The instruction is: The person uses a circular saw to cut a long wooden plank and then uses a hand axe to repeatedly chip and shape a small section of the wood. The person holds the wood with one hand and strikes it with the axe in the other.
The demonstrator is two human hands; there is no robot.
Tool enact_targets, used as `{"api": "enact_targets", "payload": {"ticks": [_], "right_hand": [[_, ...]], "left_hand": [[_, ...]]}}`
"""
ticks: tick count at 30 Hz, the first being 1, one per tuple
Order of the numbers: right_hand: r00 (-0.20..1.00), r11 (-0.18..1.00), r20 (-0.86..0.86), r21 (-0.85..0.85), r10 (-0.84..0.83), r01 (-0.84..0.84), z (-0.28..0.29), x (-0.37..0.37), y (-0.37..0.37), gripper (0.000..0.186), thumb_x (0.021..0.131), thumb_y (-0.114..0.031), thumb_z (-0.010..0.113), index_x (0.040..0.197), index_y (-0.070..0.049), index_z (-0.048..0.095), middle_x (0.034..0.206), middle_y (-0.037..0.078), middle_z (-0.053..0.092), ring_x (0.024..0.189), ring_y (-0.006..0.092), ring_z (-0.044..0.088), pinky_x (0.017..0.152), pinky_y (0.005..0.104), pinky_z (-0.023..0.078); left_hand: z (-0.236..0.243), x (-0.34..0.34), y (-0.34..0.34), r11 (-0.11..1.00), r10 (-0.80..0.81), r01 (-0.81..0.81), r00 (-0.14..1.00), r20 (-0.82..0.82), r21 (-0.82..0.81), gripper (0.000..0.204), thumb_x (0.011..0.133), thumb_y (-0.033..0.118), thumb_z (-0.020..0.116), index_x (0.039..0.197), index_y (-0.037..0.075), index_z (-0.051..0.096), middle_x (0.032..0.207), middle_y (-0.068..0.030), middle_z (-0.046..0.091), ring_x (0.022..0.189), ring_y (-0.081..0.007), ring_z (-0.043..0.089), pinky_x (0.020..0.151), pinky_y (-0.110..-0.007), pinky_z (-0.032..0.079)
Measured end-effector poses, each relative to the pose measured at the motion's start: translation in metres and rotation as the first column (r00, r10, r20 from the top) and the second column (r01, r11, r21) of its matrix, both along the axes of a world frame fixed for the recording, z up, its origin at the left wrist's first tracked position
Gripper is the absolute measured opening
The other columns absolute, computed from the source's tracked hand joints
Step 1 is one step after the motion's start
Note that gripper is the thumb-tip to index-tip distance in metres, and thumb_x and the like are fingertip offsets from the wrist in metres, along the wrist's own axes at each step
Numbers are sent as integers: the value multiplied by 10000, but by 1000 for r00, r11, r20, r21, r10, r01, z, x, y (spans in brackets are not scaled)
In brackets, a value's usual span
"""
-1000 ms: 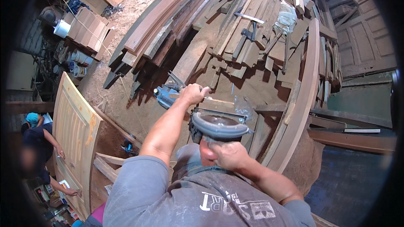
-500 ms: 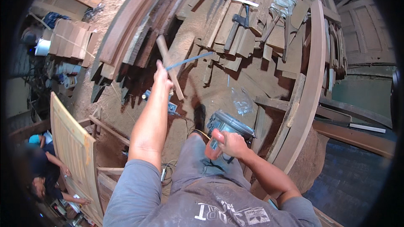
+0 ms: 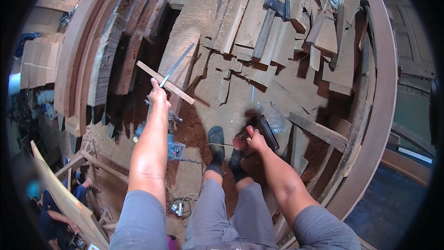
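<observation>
My left hand (image 3: 158, 95) is closed around a wooden strip (image 3: 178, 90) and a thin metal strip (image 3: 177, 65) that crosses it, held out over the floor beside the timber stack. How the two strips are joined, if they are, I cannot tell. In my right hand (image 3: 255, 140) is the red handle of a corded power tool (image 3: 270, 132) with a long flat plate. It hangs low by my right foot, and its far side is dark and blurred. Between my left forearm and my feet, another bluish power tool (image 3: 175, 150) rests on the sawdust-covered floor.
Stacked planks (image 3: 254, 14) fill the far side, with a black-headed, wooden-handled tool (image 3: 275, 7) on top. A long beam (image 3: 386, 74) runs along the right. Clear plastic (image 3: 276, 120) and a cord (image 3: 187, 199) lie on the floor. At lower left, another person (image 3: 58, 213) is beside a wooden door (image 3: 69, 199).
My left hand has come lower and left, turning the two strips. My right hand has swung the power tool from in front of my thigh out to the right and down beside my foot.
</observation>
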State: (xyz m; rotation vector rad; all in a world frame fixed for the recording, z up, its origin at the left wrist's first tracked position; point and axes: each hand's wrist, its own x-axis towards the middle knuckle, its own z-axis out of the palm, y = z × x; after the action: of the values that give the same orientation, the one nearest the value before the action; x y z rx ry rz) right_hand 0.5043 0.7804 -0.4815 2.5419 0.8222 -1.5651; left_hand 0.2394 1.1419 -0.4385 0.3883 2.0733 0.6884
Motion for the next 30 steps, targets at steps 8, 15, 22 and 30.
{"api": "enact_targets", "payload": {"ticks": [8,15,22,30], "right_hand": [[945,944,74,-107,319,-311,-139,9,42,826,853,-247,746,1501,23,312,1240,248,666,1153,411,650,990,467,528],[950,955,98,-59,296,-291,-109,-24,137,427,903,-243,646,1288,-58,651,1247,247,669,1171,405,647,1020,471,502],[916,534,-14,809,-401,246,56,5,205,370,998,-330,601,1084,22,676,1036,295,691,993,433,684,861,466,527],[688,643,612,716,-391,-271,133,250,403,474,1002,-339,567,1355,-22,573,1345,232,609,1301,398,532,1102,492,414]], "left_hand": [[-25,-20,-20,749,-609,657,733,-303,84,815,958,389,670,1537,-58,312,1508,-288,438,1346,-345,505,1096,-418,425],[49,-18,-148,647,-684,729,685,-252,226,527,969,219,685,1409,-6,501,1308,-182,507,1154,-266,547,958,-396,517],[92,-49,-266,657,-747,739,665,-3,151,389,938,165,713,1271,-10,614,1285,-156,579,1111,-247,639,925,-350,560],[112,-93,-301,635,-771,772,629,100,39,276,934,140,709,1151,-29,680,1103,-153,706,987,-229,706,882,-336,571]]}}
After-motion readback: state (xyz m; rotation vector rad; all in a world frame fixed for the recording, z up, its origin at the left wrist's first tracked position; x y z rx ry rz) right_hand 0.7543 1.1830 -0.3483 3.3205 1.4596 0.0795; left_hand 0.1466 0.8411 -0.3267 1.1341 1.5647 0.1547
